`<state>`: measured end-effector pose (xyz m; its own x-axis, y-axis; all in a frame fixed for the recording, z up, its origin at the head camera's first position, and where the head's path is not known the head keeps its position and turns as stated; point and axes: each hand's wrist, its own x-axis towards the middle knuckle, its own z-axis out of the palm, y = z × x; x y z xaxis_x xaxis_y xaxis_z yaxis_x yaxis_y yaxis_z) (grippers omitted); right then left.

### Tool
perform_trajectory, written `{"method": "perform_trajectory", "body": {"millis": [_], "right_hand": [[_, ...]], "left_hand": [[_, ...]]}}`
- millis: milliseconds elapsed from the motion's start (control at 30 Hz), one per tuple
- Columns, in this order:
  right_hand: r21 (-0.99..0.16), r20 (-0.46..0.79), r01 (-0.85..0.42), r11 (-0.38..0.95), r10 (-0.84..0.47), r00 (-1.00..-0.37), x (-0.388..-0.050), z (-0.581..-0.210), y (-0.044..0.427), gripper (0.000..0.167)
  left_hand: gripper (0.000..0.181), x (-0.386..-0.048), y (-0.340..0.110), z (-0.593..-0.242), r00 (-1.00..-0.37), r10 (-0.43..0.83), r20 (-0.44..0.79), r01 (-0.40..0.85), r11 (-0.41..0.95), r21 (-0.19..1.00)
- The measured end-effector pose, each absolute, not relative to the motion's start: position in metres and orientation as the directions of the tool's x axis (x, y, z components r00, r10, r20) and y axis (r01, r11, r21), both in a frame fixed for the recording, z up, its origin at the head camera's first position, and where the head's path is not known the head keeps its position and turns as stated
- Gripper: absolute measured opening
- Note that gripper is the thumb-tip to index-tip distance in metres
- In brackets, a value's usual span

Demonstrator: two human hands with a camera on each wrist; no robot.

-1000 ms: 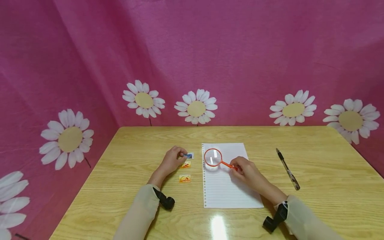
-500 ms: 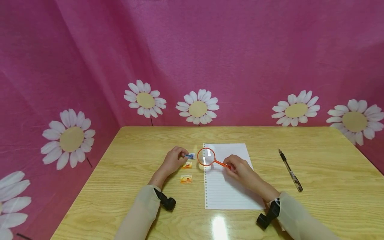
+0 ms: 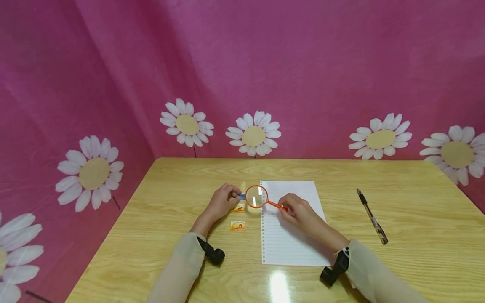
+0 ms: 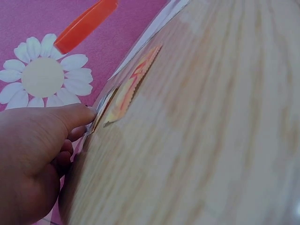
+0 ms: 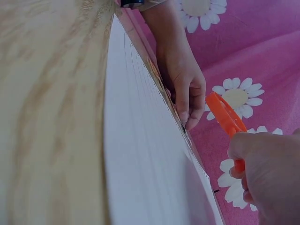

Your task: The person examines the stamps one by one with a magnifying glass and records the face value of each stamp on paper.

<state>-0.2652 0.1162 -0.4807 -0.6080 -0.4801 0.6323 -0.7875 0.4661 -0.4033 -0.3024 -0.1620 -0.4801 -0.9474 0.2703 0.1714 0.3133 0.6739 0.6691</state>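
Note:
In the head view my left hand [image 3: 221,202] pinches the left edge of a small blue postage stamp [image 3: 241,196] at table level. Below it lie two yellow-and-red stamps, one [image 3: 239,208] close to my fingers and another [image 3: 238,226] nearer me. The left wrist view shows a yellow stamp's [image 4: 133,86] scalloped edge beside my thumb. My right hand [image 3: 301,210] grips the handle of an orange-rimmed magnifying glass [image 3: 257,197]. Its lens hangs above the table, just right of the blue stamp, overlapping the paper's left edge. The right wrist view shows the magnifying glass [image 5: 225,113] edge-on.
A lined, punched sheet of paper [image 3: 289,246] lies under my right hand on the wooden table [image 3: 189,176]. To its right is a black pen [image 3: 372,216]. A pink curtain [image 3: 303,75] with daisies stands behind and left of the table.
My right hand has carried the magnifying glass leftward, from over the paper to the blue stamp's right side. The left hand stays at the stamp. The head view has shifted slightly.

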Motion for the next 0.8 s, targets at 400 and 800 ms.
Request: {"method": "perform_trajectory", "body": {"millis": [400,800], "right_hand": [[-0.393,0.66,-0.815,0.426,-0.486,-0.572,-0.2674,-0.4811,0.1112,0.019],[-0.408,0.656,-0.814,0.413,-0.487,-0.577,-0.2675,-0.4819,0.1103,0.019]], "left_hand": [[0.011,-0.3054,-0.1613,-0.4811,-0.947,0.272,0.169,0.313,0.671,0.672],[0.011,-0.3036,-0.1615,-0.4817,-0.949,0.265,0.173,0.31,0.67,0.675]]}}
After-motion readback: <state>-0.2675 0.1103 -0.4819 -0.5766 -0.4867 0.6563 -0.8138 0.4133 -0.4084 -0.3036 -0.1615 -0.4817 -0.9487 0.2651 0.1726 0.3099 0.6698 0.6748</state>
